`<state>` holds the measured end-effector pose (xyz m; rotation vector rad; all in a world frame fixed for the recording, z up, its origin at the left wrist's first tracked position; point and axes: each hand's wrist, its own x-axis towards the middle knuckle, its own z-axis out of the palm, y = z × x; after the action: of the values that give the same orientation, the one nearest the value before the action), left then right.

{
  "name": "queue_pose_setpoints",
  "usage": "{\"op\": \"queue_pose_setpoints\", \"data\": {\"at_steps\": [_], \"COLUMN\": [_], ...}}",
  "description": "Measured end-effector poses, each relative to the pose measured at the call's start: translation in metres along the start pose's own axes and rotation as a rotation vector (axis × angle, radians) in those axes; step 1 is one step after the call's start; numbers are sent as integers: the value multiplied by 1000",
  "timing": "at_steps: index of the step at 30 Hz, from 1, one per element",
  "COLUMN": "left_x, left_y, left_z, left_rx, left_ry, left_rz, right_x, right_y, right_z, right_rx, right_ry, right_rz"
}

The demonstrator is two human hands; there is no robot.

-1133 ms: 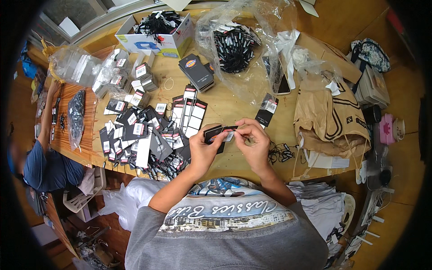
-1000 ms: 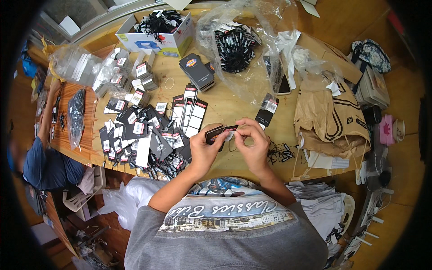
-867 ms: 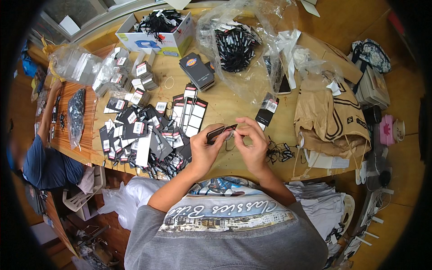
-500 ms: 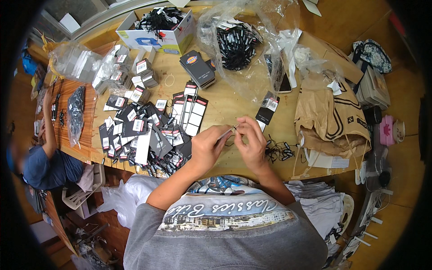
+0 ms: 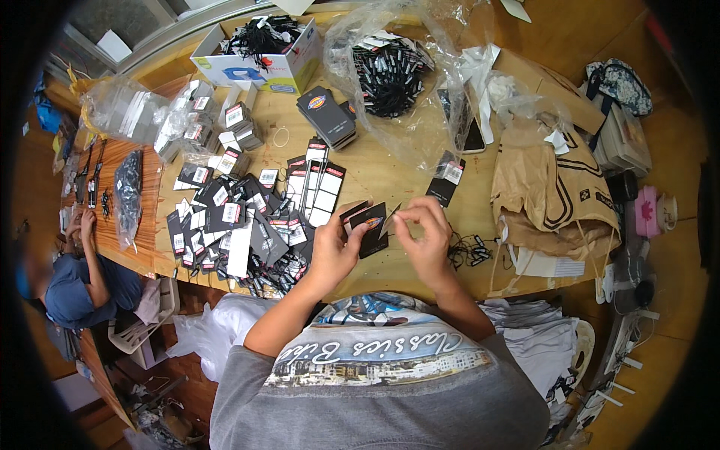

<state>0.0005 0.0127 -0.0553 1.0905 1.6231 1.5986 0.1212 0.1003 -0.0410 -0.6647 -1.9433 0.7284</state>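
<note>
My left hand (image 5: pixel 334 251) grips a small stack of black paper tags (image 5: pixel 368 225) with an orange mark on the top one, held just above the wooden table (image 5: pixel 390 169). My right hand (image 5: pixel 425 238) is right beside the stack, its fingertips pinched on a thin black string at the stack's upper right corner. A heap of finished black tags with white labels (image 5: pixel 240 221) lies to the left of my hands. A small bunch of black strings (image 5: pixel 469 247) lies on the table to the right of my right hand.
A white box of black strings (image 5: pixel 259 49) and a stack of black tags (image 5: pixel 328 118) sit at the back. A clear plastic bag of strings (image 5: pixel 390 75) lies in the middle, brown paper bags (image 5: pixel 551 180) to the right. Another person (image 5: pixel 79 277) sits at the left.
The stack of tags has turned from edge-on to face up in my left hand. My right hand has shifted to the stack's corner and pinched a string.
</note>
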Motion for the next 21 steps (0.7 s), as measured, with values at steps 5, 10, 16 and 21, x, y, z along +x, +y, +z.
{"op": "queue_pose_setpoints", "data": {"at_steps": [5,10,16,21], "left_x": [0,0,1,11], "left_y": [13,22,27,34], "left_z": [-2,1,-6,-3], "left_rx": [221,299,517,298], "left_ry": [48,30,-153,-89], "left_rz": [28,232,299,274], "right_x": [2,4,0,-4], "right_y": [-8,-10,-7,5], "right_z": [1,0,5,4], "right_rx": [-50,-89,-87,-103], "right_ry": [-43,-34,-47,-19], "right_rz": [-132,-161,-123,-147]}}
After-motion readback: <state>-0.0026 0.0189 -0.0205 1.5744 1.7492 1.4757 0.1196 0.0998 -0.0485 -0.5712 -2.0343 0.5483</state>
